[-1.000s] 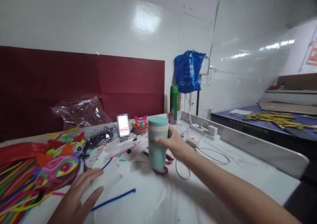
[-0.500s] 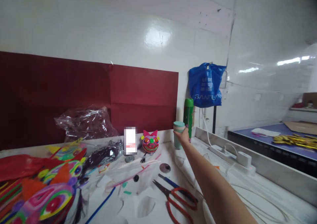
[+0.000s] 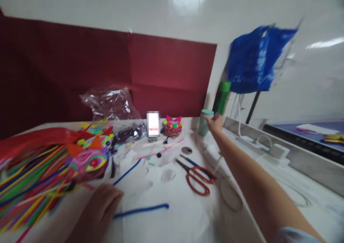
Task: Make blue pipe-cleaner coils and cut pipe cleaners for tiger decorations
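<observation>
My right hand [image 3: 216, 124] reaches to the far right of the table. Its fingers are closed against a pale green lidded cup [image 3: 203, 125], which stands upright. My left hand [image 3: 100, 209] is low in the view, blurred and with its fingers curled. A blue pipe cleaner [image 3: 143, 210] sticks out from it to the right, its tip bent. Another blue pipe cleaner [image 3: 127, 172] lies just beyond. Red-handled scissors [image 3: 197, 178] rest on the white table in front of the cup.
Colourful lion-head figures [image 3: 90, 160] and many pipe cleaners [image 3: 29, 189] cover the left side. A small lion head [image 3: 173, 126] stands at the back beside a lit screen [image 3: 153, 124]. A green can [image 3: 221, 98] is behind the cup, a power strip [image 3: 248, 141] to the right.
The view has tipped downward and turned left. My left hand has come into sight at the bottom with a blue pipe cleaner. My right hand stays at the cup.
</observation>
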Tool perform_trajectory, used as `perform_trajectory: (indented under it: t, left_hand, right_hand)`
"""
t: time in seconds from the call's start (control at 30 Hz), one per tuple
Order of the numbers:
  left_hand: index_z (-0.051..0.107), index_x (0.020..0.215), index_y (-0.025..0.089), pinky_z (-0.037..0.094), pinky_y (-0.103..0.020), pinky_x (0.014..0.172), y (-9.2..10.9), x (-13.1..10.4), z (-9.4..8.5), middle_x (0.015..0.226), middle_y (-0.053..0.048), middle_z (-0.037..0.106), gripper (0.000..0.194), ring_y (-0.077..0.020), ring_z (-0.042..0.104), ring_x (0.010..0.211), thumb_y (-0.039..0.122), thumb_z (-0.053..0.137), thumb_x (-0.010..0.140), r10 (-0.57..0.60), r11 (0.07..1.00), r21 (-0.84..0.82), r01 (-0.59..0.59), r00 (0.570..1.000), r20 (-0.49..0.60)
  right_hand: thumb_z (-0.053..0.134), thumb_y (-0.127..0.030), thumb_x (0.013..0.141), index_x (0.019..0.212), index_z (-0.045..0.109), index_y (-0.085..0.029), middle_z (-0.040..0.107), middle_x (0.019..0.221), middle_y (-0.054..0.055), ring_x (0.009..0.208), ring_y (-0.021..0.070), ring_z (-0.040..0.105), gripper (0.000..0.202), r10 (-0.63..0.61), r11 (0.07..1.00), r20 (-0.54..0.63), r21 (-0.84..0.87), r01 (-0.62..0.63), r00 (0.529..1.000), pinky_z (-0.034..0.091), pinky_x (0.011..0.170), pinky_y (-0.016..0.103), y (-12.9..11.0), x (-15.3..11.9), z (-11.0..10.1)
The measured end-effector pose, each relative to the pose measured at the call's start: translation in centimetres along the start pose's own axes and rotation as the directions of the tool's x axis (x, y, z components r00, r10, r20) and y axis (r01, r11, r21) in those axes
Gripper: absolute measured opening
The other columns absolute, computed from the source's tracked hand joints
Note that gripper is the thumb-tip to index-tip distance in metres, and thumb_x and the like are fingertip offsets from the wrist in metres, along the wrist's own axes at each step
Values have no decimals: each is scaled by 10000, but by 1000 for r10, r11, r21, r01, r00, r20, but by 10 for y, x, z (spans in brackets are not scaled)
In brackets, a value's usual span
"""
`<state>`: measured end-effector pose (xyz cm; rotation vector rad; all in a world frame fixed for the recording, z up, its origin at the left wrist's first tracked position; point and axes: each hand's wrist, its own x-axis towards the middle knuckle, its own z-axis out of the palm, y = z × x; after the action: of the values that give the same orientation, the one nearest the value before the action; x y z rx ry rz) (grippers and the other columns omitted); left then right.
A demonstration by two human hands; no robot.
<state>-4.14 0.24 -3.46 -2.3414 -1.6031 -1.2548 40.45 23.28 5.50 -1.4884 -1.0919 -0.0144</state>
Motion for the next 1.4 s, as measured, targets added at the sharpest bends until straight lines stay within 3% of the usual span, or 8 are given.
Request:
perform_trajectory:
  t: [0.17,0.4,0.47,0.8,0.97,1.07,1.23,1.4]
  left_hand:
    - [610,807,210,447,-293,782,18,9,-8,806,-28,626,223,-183,559,840,339,435,854,20,999,43,-32,969,245]
    - [572,724,183,413,-303,752,30,5,-5,774,-40,601,218,-186,533,812,266,412,846,144,988,-17,-154,873,467]
    - [549,709,180,413,-298,734,30,4,-6,754,-38,586,216,-184,530,794,254,396,843,111,993,-7,-120,894,435]
    - [544,706,191,388,-278,698,54,7,-38,717,-8,552,177,-177,510,740,332,467,778,-111,964,-227,141,984,140]
    - [479,618,182,294,-227,533,73,5,-41,560,48,434,190,-114,383,549,348,509,706,-259,771,-471,429,887,382]
    - [467,578,173,289,-237,550,78,2,-39,532,43,445,213,-109,366,537,351,544,665,-226,682,-512,522,817,531]
    - [543,697,153,339,-258,624,89,7,-38,642,3,567,277,-132,476,617,426,584,707,-202,583,-517,627,728,655]
    - [557,907,163,398,-262,671,114,16,-19,739,-15,631,275,-141,566,684,369,608,731,-84,466,-640,611,751,655]
  right_hand:
    - [451,-327,785,903,557,-116,614,826,104,755,203,569,263,-120,988,381,141,70,917,445,695,348,-37,-72,-27]
    - [596,-220,691,699,651,-174,640,687,16,611,134,539,72,-427,904,816,366,222,389,416,598,244,-92,-256,-62]
    - [619,-214,678,735,656,-163,635,716,33,654,147,529,86,-436,897,823,368,244,363,396,625,251,-99,-277,-64]
    - [483,-350,807,735,621,-146,603,612,27,546,126,522,257,-337,911,797,411,-40,502,401,539,237,-117,-279,-64]
    - [583,-460,742,991,573,-154,625,718,31,580,117,542,395,-331,729,746,591,-345,578,438,587,261,-129,-290,-64]
    - [696,-425,665,833,624,-156,601,648,1,561,103,521,325,-313,529,739,657,-537,597,416,588,253,-133,-291,-69]
    - [708,-439,647,649,613,-149,566,566,-19,526,91,485,305,-241,539,757,625,-565,608,382,554,236,-132,-292,-75]
    - [714,-423,639,662,636,-152,561,561,-24,548,98,481,283,-197,600,761,592,-538,618,379,569,240,-127,-299,-75]
